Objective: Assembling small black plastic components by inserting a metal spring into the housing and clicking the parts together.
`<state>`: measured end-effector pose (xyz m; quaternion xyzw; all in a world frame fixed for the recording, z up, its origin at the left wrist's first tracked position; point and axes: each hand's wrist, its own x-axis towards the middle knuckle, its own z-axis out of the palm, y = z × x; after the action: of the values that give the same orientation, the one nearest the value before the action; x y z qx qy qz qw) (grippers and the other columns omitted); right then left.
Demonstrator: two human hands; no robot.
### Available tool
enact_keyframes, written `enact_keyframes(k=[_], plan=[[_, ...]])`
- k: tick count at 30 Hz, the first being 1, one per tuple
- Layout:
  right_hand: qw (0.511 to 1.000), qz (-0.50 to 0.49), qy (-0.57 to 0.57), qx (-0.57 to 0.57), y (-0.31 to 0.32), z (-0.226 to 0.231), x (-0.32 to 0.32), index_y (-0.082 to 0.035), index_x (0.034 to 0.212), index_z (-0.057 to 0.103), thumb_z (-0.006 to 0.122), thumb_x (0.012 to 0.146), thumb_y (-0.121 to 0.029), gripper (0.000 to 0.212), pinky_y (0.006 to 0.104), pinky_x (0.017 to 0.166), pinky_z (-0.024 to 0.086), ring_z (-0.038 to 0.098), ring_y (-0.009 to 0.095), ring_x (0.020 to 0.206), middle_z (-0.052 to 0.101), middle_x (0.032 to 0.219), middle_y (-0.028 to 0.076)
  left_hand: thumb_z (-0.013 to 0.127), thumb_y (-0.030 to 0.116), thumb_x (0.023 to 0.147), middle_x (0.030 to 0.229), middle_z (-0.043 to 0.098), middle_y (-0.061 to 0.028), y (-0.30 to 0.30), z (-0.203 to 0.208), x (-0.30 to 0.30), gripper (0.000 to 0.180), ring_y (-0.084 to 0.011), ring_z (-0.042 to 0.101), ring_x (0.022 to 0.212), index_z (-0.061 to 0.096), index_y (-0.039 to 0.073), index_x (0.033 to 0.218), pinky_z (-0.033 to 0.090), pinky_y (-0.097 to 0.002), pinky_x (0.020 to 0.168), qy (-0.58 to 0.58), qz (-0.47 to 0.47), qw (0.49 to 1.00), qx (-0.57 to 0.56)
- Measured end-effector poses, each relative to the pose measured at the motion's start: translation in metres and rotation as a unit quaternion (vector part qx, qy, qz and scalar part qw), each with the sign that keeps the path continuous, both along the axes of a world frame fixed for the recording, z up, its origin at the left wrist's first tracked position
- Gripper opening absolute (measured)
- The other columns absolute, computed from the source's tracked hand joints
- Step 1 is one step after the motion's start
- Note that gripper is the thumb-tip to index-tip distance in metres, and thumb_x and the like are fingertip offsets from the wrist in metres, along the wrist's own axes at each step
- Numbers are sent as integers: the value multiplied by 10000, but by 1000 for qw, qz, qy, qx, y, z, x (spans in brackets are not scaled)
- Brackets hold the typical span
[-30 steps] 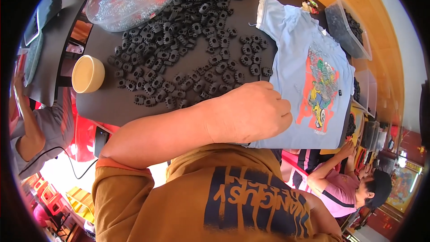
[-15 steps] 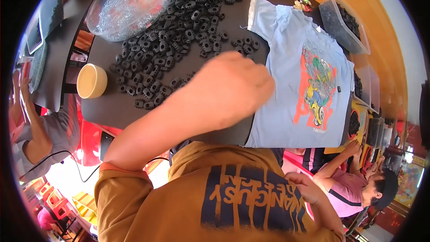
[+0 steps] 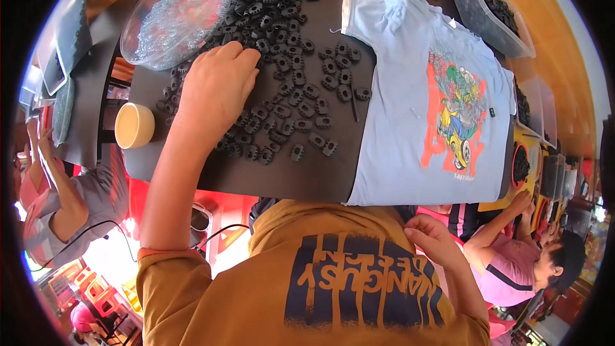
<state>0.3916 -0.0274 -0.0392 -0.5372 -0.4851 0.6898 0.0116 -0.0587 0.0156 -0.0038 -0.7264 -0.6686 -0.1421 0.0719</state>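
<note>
My left hand is over the left part of a pile of small black toothed plastic pieces, which look like hair claw clip parts. Its fingers curl down together, and the fingertips are hidden, so what they hold cannot be made out. Just beyond the hand stands a clear round tub of shiny, thin coiled metal bits. Close to my body, beyond the table's near edge, my right hand has thumb and fingers pinched together. Anything in that pinch is too small to see.
A light blue printed T-shirt lies flat at the right of the dark table. A cream cup stands at the left edge. Clear bins of black pieces line the right side. Another person works at the right.
My left hand has swung left and away from beside the T-shirt to the pile, uncovering scattered black pieces and a thin black stick. My right hand stays near my body.
</note>
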Motion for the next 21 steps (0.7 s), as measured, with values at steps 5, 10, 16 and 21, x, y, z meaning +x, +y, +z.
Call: enact_keyframes(k=[5, 10, 16, 21], plan=[[999, -26, 21, 32, 3, 13, -11, -21, 921, 645, 654, 880, -152, 137, 245, 716, 435, 535, 79, 798, 601, 845, 11, 645, 98, 802, 811, 564, -130, 4, -1, -2, 161, -338, 582, 819, 622, 30, 946, 468, -425, 744, -11, -11, 1000, 0], [991, 43, 77, 104, 15, 48, -38, -16, 899, 634, 652, 870, -82, 74, 252, 659, 440, 553, 94, 726, 606, 816, 21, 636, 107, 807, 789, 546, -109, 1, -2, 0, 94, -307, 581, 784, 598, 53, 874, 461, -409, 740, -31, -21, 999, 24], [945, 153, 178, 227, 49, 76, -90, 11, 875, 620, 626, 849, -15, 38, 269, 646, 455, 599, 145, 707, 644, 816, 76, 649, 71, 806, 871, 602, -102, 1, 4, 6, 104, -289, 594, 769, 645, 26, 900, 477, -359, 689, -109, 4, 993, 42], [925, 171, 237, 244, 76, 75, -141, 11, 906, 626, 612, 860, -19, 57, 260, 678, 452, 594, 141, 735, 636, 827, 67, 647, 56, 833, 853, 622, -26, 6, 16, 15, 92, -122, 565, 684, 660, 23, 918, 450, -257, 613, -307, 40, 951, 1]])
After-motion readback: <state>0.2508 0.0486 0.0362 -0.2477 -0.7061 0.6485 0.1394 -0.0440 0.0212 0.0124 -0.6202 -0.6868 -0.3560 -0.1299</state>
